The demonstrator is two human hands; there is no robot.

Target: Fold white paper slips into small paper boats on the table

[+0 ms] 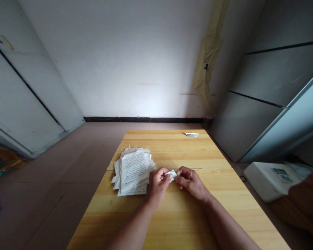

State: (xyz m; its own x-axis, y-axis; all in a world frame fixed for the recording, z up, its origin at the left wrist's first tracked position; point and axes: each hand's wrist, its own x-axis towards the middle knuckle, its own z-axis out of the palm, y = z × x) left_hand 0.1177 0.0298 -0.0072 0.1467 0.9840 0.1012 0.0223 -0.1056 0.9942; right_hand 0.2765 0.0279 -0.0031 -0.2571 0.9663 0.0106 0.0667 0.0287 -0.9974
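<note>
Between my hands, just above the middle of the wooden table [182, 222], is a small piece of folded printed paper [171, 174]. My left hand [158, 184] pinches its left side between thumb and fingers. On the right side, the fingertips of my right hand [191, 182] close on the paper's edge. The lower parts of the paper are partly hidden by my fingers. Left of my left hand lies an untidy stack of printed paper sheets [134, 168]. At the table's far right edge sits a small folded paper boat [192, 134].
A white wall [135, 62] with a dark skirting stands beyond the table. Grey cabinets [266, 86] rise on the right, and a white door-like panel [21, 76] on the left. A white box [266, 182] is beside the table's right edge.
</note>
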